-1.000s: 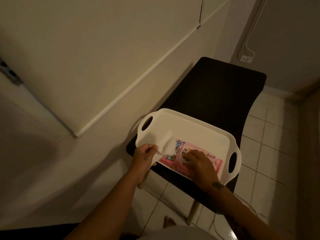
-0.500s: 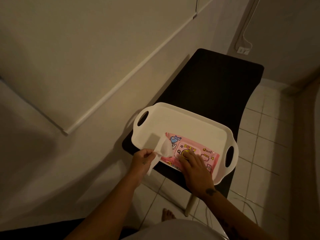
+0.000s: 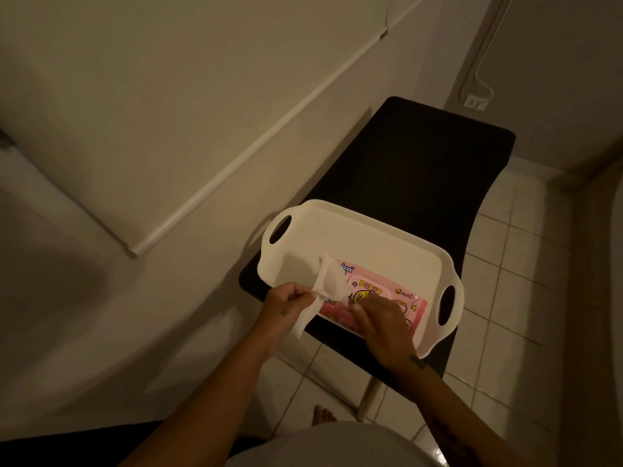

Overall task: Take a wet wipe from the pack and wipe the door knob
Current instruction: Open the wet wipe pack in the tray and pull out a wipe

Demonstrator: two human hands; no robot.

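Observation:
A pink wet-wipe pack (image 3: 409, 303) lies in a white two-handled tray (image 3: 377, 237) on a dark table (image 3: 414, 163). My left hand (image 3: 286, 306) pinches a white wet wipe (image 3: 328, 284), which sticks up over the pack's left end and hangs down below my fingers. My right hand (image 3: 381, 320) rests palm-down on the pack's lid, fingers pressing on it and hiding its middle. No door knob is in view.
A pale wall with a white moulding strip (image 3: 256, 150) runs along the left. White floor tiles (image 3: 526, 284) lie to the right of the table. A wall socket with a cable (image 3: 473, 102) sits at the far right corner. My bare foot (image 3: 323, 414) shows below.
My left hand has drawn the wipe further left and clear of the pack. My right hand has stayed on the pack, fingers shifting over its lid. The view has dipped slightly.

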